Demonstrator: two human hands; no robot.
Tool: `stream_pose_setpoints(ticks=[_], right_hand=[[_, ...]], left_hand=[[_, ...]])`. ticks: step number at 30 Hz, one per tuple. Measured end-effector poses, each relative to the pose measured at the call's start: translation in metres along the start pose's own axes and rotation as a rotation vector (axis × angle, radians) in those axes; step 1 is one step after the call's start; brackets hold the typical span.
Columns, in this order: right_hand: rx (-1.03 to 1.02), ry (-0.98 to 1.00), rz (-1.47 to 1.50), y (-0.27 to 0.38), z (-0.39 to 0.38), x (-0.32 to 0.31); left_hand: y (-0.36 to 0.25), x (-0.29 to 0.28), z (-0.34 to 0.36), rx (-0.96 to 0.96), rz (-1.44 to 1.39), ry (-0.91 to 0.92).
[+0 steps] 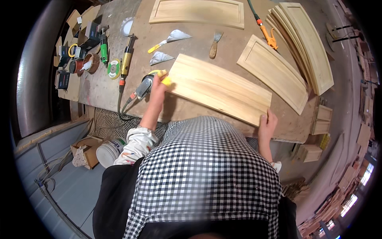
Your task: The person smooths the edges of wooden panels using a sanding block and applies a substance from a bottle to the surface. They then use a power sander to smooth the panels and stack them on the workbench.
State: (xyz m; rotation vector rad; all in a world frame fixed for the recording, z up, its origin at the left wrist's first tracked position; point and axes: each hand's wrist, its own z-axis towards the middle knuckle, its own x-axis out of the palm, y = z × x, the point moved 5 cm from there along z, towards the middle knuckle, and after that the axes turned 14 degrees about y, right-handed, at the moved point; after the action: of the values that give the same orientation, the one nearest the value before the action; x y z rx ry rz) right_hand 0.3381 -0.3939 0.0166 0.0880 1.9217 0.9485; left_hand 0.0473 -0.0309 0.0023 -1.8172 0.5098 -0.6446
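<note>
A pale wooden panel [221, 89] lies slanted in front of me, its flat face up, over the near part of the table. My left hand [158, 85] grips its left end; bright yellow shows at the fingertips, and I cannot tell whether it is a covering. My right hand [268, 122] pinches the near right corner between thumb and fingers. Just left of my left hand sits a dark, round-bodied air sander [145, 85] with a hose, partly covered by that hand. Beyond the panel lie a yellow-handled putty knife [169, 40], a loose triangular blade [160, 58] and a wooden-handled scraper [213, 46].
Framed panels lie at the far edge [197, 12] and to the right [274, 73], beside a leaning panel stack [306, 44]. An orange blow gun [268, 36] hangs on a hose. Left are a yellow grinder [127, 59], a green grinder [104, 47], a disc [114, 68] and boxes [89, 36].
</note>
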Motion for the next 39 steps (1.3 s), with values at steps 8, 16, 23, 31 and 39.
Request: stream_pose_setpoints(ticks=[8, 16, 23, 31, 39], right_hand=[[-0.405, 0.199, -0.443, 0.046, 0.008, 0.071], [-0.786, 0.454, -0.439, 0.152, 0.041, 0.146], [-0.53, 0.333, -0.376, 0.105, 0.04, 0.118], [-0.111, 0.002, -0.504, -0.004, 0.028, 0.044], [-0.299, 0.101, -0.483, 0.041, 0.039, 0.079]], left_hand=[[0.014, 0.042, -0.022, 0.079, 1.147, 0.174], [0.013, 0.046, -0.025, 0.098, 1.321, 0.215], [0.015, 0.043, -0.024, 0.088, 1.345, 0.267], [0.017, 0.043, -0.025, 0.115, 1.342, 0.274], [0.014, 0.045, -0.022, 0.092, 1.369, 0.303]])
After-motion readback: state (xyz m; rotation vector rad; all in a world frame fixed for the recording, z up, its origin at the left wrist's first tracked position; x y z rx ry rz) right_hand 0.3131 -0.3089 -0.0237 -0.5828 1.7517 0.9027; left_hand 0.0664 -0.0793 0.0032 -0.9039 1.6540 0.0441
